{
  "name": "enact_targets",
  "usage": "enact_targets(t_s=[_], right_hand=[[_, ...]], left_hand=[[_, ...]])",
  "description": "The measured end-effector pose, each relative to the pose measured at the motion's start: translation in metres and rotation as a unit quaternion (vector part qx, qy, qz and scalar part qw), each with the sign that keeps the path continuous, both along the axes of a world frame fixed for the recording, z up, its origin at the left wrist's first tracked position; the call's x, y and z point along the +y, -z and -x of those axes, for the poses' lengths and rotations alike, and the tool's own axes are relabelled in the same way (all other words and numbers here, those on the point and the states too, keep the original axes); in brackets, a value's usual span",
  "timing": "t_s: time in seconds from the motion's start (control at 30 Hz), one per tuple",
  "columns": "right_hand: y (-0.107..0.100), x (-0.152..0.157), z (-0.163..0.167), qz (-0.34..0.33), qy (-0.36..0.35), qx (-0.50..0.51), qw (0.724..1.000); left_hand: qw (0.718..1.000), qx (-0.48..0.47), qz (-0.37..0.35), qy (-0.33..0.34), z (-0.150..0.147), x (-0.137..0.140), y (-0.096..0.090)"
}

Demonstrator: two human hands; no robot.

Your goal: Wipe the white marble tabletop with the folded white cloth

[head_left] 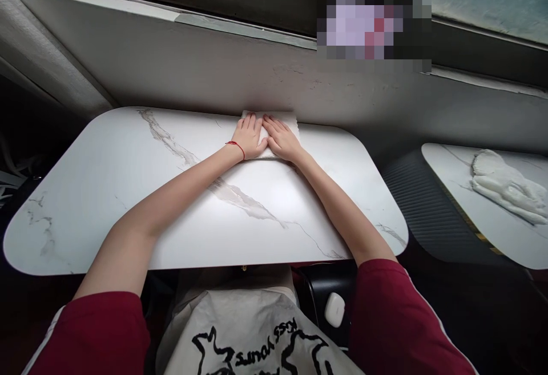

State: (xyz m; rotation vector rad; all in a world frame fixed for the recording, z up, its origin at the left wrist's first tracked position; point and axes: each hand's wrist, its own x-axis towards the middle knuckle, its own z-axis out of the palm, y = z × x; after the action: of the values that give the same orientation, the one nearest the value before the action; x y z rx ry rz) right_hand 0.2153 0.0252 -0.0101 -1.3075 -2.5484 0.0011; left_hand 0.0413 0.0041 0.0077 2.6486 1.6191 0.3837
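Observation:
A folded white cloth (291, 119) lies on the white marble-patterned table (98, 192), at its far edge by the wall. My left hand (249, 136), with a red string around the wrist, rests flat on the cloth's left part, fingers stretched forward. Beside it my right hand (280, 138) presses on the cloth with fingers extended and palm down. The two hands nearly meet at the thumbs. Much of the cloth is hidden beneath them.
A grey wall (192, 72) rises behind the table, below a window ledge. At right, a second marble-patterned table (454, 175) carries a crumpled white cloth (509, 186). A small white case (334, 310) sits on a black surface below the table's front edge.

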Motion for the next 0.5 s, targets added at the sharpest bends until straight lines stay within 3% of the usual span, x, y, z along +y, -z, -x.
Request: enact_targets(t_s=[0.23,0.5], right_hand=[[0.001,-0.025,0.006,-0.008,0.026,-0.013,1.000],[0.010,-0.102,0.019,-0.023,0.065,0.018,0.997]], left_hand=[[0.999,0.045,0.011,0.013,0.005,-0.020,-0.003],[0.995,0.096,0.001,0.039,0.021,-0.090,-0.006]])
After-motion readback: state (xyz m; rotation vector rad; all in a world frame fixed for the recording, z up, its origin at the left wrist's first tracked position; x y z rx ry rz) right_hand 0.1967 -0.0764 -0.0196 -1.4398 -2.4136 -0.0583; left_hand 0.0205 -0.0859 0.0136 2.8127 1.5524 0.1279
